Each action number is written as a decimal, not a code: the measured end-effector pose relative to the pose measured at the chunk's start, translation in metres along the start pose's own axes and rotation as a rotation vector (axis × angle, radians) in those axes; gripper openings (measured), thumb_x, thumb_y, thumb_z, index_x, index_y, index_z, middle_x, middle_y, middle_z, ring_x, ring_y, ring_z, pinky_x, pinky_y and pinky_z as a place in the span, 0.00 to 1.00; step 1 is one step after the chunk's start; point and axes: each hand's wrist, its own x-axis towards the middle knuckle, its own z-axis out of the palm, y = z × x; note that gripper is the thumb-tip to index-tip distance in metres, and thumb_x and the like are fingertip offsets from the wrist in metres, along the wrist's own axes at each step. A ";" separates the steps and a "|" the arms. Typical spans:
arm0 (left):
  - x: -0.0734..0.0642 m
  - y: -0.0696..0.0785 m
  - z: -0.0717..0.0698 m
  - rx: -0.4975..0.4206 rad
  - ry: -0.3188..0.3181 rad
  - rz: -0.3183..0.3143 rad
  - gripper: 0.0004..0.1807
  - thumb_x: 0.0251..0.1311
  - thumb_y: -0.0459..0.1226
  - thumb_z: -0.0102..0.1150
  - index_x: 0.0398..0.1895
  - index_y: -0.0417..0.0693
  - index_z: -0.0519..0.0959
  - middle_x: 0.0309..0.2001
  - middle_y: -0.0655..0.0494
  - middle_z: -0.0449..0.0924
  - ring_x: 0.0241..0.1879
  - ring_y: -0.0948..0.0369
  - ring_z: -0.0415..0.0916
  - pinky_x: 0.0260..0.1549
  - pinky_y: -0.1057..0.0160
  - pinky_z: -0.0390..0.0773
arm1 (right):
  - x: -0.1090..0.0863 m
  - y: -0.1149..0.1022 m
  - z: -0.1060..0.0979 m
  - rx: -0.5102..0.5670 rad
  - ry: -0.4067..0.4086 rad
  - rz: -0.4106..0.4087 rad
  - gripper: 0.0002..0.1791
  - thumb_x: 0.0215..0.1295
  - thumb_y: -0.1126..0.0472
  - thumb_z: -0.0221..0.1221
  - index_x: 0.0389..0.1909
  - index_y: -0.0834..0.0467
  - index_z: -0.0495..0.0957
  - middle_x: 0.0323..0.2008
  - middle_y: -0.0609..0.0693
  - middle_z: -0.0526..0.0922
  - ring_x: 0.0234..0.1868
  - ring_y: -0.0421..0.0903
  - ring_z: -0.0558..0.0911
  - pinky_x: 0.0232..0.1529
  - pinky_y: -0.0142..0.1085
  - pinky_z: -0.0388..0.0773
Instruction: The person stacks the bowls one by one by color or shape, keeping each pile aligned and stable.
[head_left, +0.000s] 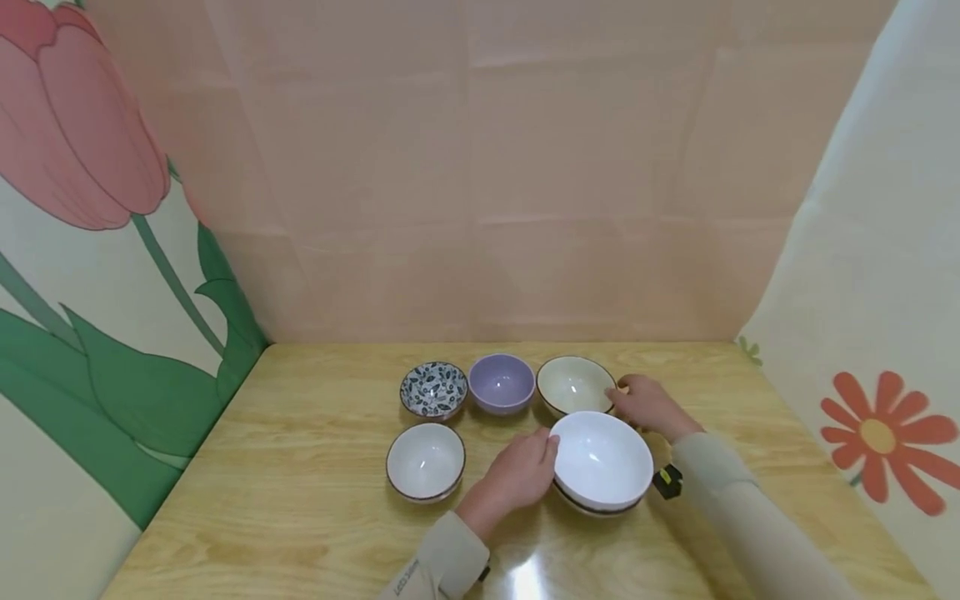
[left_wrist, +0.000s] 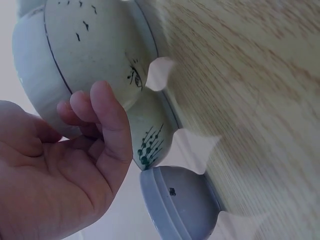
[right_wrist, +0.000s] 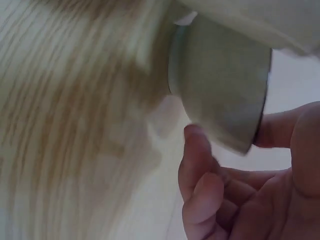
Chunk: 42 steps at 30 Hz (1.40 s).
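A white bowl (head_left: 602, 461) sits nested in a dark-rimmed bowl (left_wrist: 100, 45), whose outside is cream with small dark marks. My left hand (head_left: 522, 471) holds this pair at its left side, fingers curled against the outer wall. Behind the pair is a cream bowl (head_left: 574, 385) with a brown rim. At that bowl's right edge, my right hand (head_left: 651, 406) pinches the rim; in the right wrist view the thumb is at the rim and the fingers (right_wrist: 197, 150) are by the outer wall.
Left of the cream bowl stand a purple bowl (head_left: 502, 384) and a blue-and-white patterned bowl (head_left: 433, 390), in one row. A smaller white bowl (head_left: 426, 462) with a brown rim stands in front of the patterned one. The wooden table (head_left: 300, 500) meets a pink backdrop at the rear.
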 end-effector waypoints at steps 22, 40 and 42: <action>-0.002 0.003 0.003 0.052 0.022 -0.020 0.29 0.79 0.50 0.32 0.68 0.40 0.71 0.62 0.47 0.78 0.61 0.50 0.75 0.61 0.53 0.75 | 0.015 0.003 0.015 -0.070 0.116 -0.106 0.25 0.70 0.62 0.44 0.56 0.80 0.69 0.48 0.74 0.79 0.46 0.63 0.81 0.49 0.57 0.79; -0.002 0.006 0.001 0.061 0.021 -0.008 0.28 0.79 0.49 0.34 0.66 0.39 0.73 0.58 0.47 0.81 0.58 0.50 0.77 0.59 0.54 0.77 | 0.006 0.000 0.007 -0.054 0.198 -0.099 0.21 0.69 0.65 0.43 0.50 0.78 0.73 0.41 0.70 0.82 0.37 0.57 0.81 0.44 0.54 0.81; -0.002 0.006 0.001 0.058 0.021 -0.009 0.27 0.79 0.49 0.34 0.65 0.40 0.73 0.56 0.47 0.81 0.57 0.51 0.78 0.58 0.55 0.78 | 0.006 0.001 0.006 -0.019 0.178 -0.076 0.22 0.70 0.64 0.43 0.53 0.79 0.71 0.39 0.67 0.82 0.34 0.53 0.82 0.39 0.49 0.83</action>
